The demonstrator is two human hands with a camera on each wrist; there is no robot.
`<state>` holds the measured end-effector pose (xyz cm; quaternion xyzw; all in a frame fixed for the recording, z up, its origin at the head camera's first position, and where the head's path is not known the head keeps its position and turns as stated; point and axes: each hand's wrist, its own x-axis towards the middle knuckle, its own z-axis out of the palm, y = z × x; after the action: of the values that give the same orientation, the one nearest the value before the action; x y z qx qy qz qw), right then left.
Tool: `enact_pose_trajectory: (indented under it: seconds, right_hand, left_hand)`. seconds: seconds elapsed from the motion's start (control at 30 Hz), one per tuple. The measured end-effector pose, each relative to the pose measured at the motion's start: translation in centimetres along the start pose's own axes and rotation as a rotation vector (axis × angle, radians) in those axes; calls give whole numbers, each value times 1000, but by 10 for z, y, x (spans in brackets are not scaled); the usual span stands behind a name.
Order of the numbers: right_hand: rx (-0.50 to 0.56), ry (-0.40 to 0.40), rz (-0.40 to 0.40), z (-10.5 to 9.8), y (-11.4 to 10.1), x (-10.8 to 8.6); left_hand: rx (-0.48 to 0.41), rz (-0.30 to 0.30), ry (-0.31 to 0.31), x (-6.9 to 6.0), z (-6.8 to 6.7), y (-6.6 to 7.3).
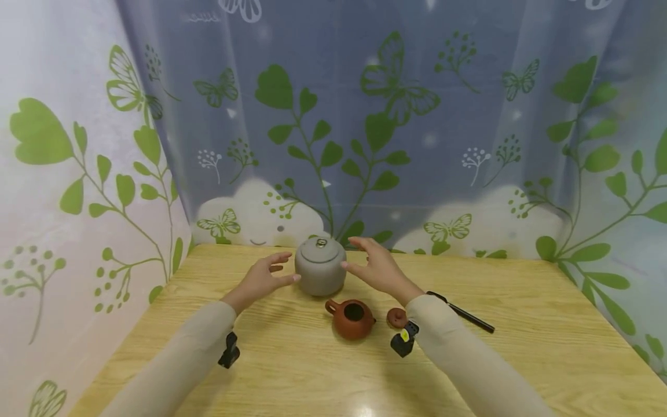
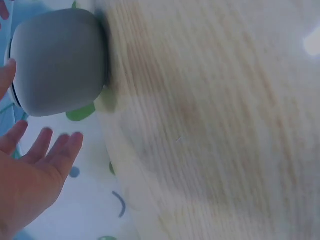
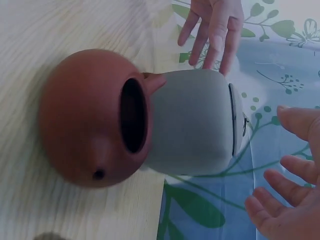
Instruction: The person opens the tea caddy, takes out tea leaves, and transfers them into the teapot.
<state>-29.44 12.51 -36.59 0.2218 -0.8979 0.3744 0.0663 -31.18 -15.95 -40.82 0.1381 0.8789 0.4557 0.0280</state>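
Observation:
A grey lidded jar (image 1: pixel 320 272) with a small metal ring on its lid stands near the back of the table. The left hand (image 1: pixel 263 278) is at its left side, fingers spread and slightly bent; the left wrist view shows a gap between most of these fingers (image 2: pixel 37 175) and the jar (image 2: pixel 60 62). On the jar's right, the right hand (image 1: pixel 377 267) is spread the same way, and the right wrist view shows that hand (image 3: pixel 295 185) apart from the jar (image 3: pixel 192 122). Neither hand holds anything. Whether a thumb touches the jar I cannot tell.
In front of the jar sits a reddish-brown teapot (image 1: pixel 352 327) without its lid, handle to the left. Its small lid (image 1: pixel 397 318) lies by the right wrist. A black stick-like tool (image 1: pixel 471 318) lies beyond the right forearm. A patterned curtain (image 1: pixel 333 116) hangs behind the table.

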Motion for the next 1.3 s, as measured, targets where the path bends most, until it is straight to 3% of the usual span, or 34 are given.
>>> enact_pose_trajectory:
  seconds: [0.17, 0.4, 0.63, 0.9, 1.07, 1.3]
  right_hand:
    - [-24, 7, 1, 8, -8, 14]
    - [-10, 52, -21, 21, -16, 33]
    - [21, 39, 14, 39, -13, 46]
    - [-12, 78, 12, 51, -3, 45]
    - [-13, 86, 2, 57, -1, 48]
    - [-17, 64, 38, 57, -3, 50]
  left_hand:
    - [55, -3, -3, 11, 0, 4]
    - [9, 9, -23, 21, 7, 12]
    - [-30, 0, -17, 23, 21, 13]
    - [-79, 33, 2, 31, 39, 9]
    - [-83, 21, 48, 29, 39, 8]
    - [-91, 33, 43, 29, 39, 9]
